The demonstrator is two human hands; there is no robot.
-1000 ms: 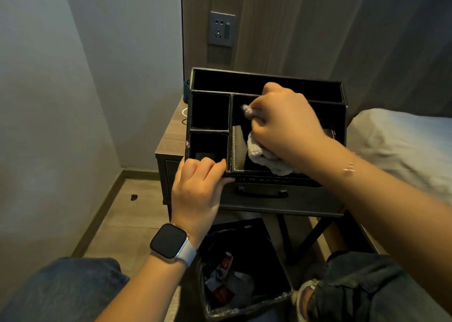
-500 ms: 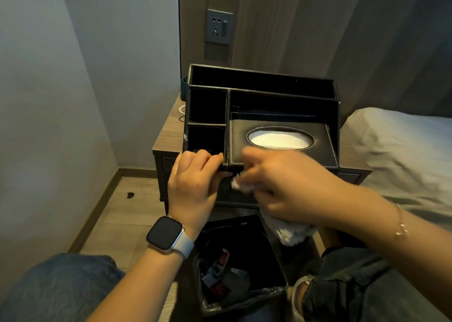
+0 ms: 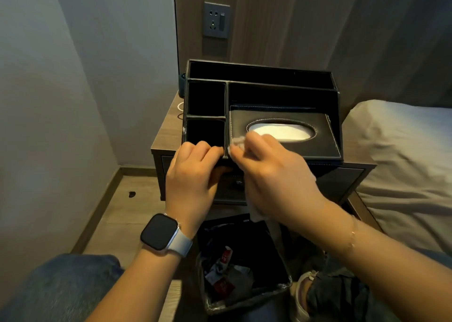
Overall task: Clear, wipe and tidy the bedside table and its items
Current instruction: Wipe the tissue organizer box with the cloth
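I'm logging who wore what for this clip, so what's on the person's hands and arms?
Both forearms are bare, no sleeves. The left wrist carries a smartwatch with a dark square face and a pale band. The right wrist has a thin chain bracelet. No gloves or rings show.

1 organiser [image 3: 261, 77], 1 cloth [image 3: 237, 141], 1 table [image 3: 166, 135], 1 bin [image 3: 247, 304], 2 hands [image 3: 193, 172]

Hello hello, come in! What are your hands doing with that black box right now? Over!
Left hand grips the organizer front edge. Right hand pinches a white cloth at the tissue lid corner. Nothing blocking.
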